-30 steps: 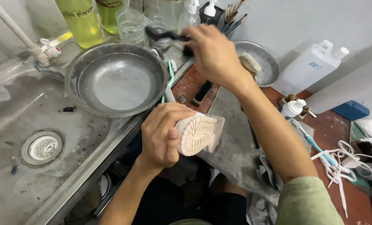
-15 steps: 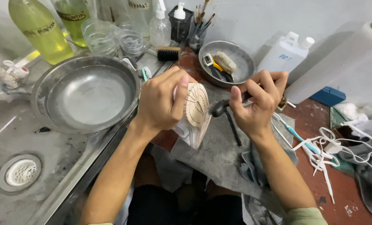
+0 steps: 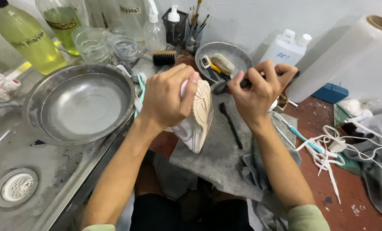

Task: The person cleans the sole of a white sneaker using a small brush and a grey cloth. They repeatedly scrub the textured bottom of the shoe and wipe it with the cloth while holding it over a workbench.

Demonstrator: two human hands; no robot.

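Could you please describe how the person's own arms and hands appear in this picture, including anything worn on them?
Both hands, the left hand and the right hand, are bare: no gloves, rings or watch can be seen. The forearms are uncovered too. Pale green sleeves show only at the bottom edge of the picture, ending near the elbows. No markings show on the sleeves.

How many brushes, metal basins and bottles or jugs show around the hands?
Brushes: 6 (dark brush in right hand, black one on mat, block brush, two in small basin, blue toothbrush)
Metal basins: 2 (large, small)
Bottles or jugs: 5
Total: 13
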